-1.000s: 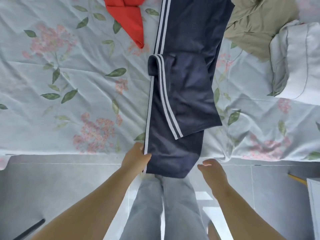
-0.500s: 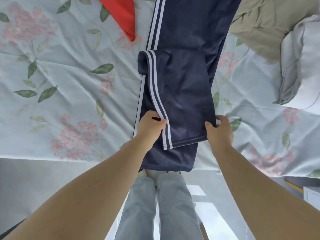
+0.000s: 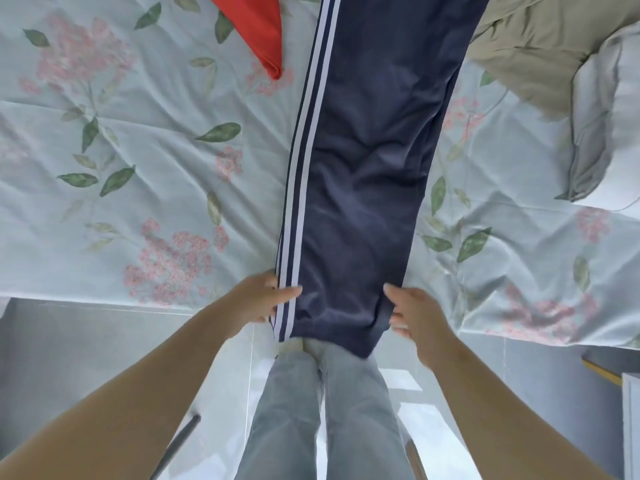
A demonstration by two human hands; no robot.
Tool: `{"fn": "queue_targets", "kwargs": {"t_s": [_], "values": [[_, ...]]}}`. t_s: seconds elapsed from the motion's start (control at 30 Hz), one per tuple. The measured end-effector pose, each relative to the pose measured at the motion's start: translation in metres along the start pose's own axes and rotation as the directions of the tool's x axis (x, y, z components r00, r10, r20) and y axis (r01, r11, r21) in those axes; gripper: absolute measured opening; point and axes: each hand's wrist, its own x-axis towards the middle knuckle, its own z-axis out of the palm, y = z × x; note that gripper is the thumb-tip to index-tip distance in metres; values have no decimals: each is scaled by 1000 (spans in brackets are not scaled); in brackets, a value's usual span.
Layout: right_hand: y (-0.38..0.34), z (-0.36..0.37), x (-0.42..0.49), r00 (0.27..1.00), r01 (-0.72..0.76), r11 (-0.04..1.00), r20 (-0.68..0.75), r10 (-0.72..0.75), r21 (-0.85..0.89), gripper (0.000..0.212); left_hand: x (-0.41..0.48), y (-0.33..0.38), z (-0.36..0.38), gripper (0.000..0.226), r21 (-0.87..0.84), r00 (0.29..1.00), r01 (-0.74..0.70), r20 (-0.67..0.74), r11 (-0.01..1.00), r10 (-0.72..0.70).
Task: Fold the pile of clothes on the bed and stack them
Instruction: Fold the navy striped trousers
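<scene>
Navy track trousers (image 3: pixel 367 174) lie stretched lengthwise down the middle of the bed (image 3: pixel 121 133), white stripes along the left edge, near hem hanging just over the near side. My left hand (image 3: pixel 256 301) grips the striped edge, thumb laid across the top of the stripes. My right hand (image 3: pixel 419 317) pinches the plain right edge close to the hem (a bit blurred, but thumb on top, fingers curled at the cloth). A red garment (image 3: pixel 256 26) sits far left of the trousers, a khaki one (image 3: pixel 533 46) far right, touching a white pillow (image 3: pixel 616 126). My jeans (image 3: pixel 311 410) below, over grey tiled floor (image 3: pixel 69 341).
</scene>
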Motion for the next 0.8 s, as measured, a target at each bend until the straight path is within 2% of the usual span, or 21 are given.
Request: {"fn": "queue_targets", "kwargs": {"t_s": [0.03, 0.1, 0.17, 0.23, 0.3, 0.37, 0.4, 0.47, 0.5, 0.57, 0.63, 0.73, 0.8], "values": [[-7, 2, 5, 995, 78, 997, -69, -76, 26, 24, 5, 7, 3, 23, -19, 992, -55, -112, 998, 53], [-12, 7, 10, 975, 170, 985, -138, -173, -38, 20, 11, 15, 12, 27, 71, 934, -147, -318, 987, 162], [-1, 12, 8, 978, 141, 985, -141, -155, -101, 17, 13, 9, 19, 23, 157, 908, -137, -374, 978, 187], [18, 14, 3, 987, 64, 994, -144, -76, -88, 14, 12, -8, 21, 16, 217, 917, -80, -367, 973, 157], [31, 14, 2, 977, 68, 989, -192, -92, -130, 19, 10, -23, 23, 18, 177, 889, -53, -441, 983, 127], [34, 14, 6, 951, 157, 976, -246, -190, -148, 29, 11, -28, 27, 37, 71, 834, -100, -537, 992, 123], [33, 15, 8, 944, 173, 973, -257, -207, -150, 26, 12, -27, 29, 43, 28, 830, -125, -545, 992, 120], [33, 18, 10, 947, 158, 967, -248, -206, -198, 17, 16, -23, 32, 38, -36, 866, -138, -490, 990, 103], [35, 18, 11, 952, 142, 965, -236, -195, -222, 16, 18, -22, 32, 32, -16, 889, -134, -445, 991, 113], [38, 16, 12, 959, 128, 970, -223, -174, -207, 19, 19, -19, 29, 20, 129, 921, -144, -346, 981, 181], [39, 12, 10, 955, 166, 975, -224, -196, -147, 23, 17, -17, 28, 12, 142, 920, -192, -319, 971, 229], [43, 9, 4, 960, 198, 980, -196, -198, -18, 30, 9, -20, 28, 13, -122, 936, -232, -300, 965, 187], [48, 8, 0, 980, 180, 984, -84, -179, 6, 25, 2, -22, 29, 13, -261, 956, -241, -232, 935, 182]]}}
